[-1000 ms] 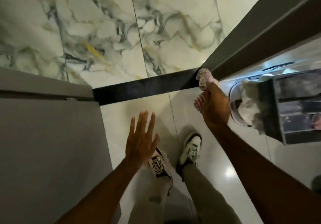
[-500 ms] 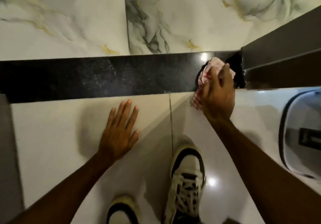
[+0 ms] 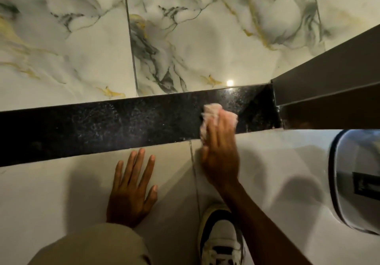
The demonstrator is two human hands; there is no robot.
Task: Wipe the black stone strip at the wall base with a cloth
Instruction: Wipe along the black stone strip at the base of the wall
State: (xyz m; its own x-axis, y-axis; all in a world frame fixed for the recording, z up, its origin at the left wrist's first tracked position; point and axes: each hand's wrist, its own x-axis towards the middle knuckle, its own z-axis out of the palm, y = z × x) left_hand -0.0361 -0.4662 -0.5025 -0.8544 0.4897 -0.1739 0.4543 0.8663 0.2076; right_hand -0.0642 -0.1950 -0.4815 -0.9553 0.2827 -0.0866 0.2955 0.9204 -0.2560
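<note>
While the left hand [image 3: 131, 190] lies spread, the right hand [image 3: 221, 153] presses the cloth [image 3: 211, 112] on the black strip [image 3: 102, 125].

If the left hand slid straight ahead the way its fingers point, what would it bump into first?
Probably the black strip at the wall base. The left hand lies flat on the floor, fingers aimed at it, with only bare tile between.
</note>
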